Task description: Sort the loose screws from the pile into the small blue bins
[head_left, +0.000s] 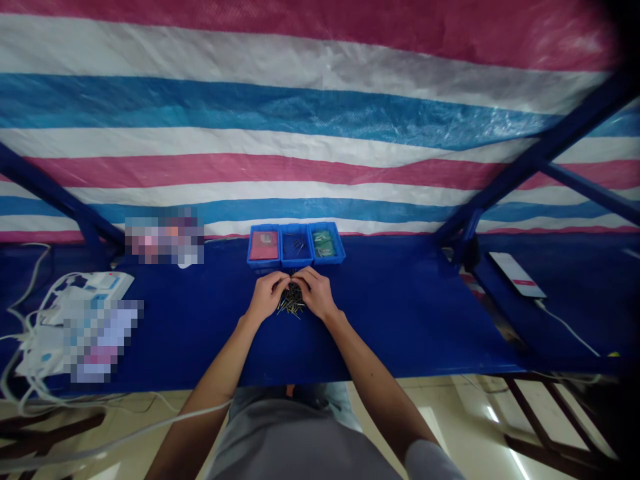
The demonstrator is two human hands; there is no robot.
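Note:
A heap of dark, thin screws lies on the blue table, some with brassy shafts pointing towards me. My left hand curls around the heap's left side, thumb and fingers drawn together at its far edge. From the other side, my right hand has its fingers bent and closed over the heap's upper right. The fingertips of both hands nearly meet; whatever they pinch is too small to make out. Just beyond the hands stands a blue bin with a few similar screws inside.
Beside that bin are a left bin with a red item and a right bin with green-and-clear packets. Power strips and white cables cover the table's left. A phone on a cable lies right, beyond a blue frame post.

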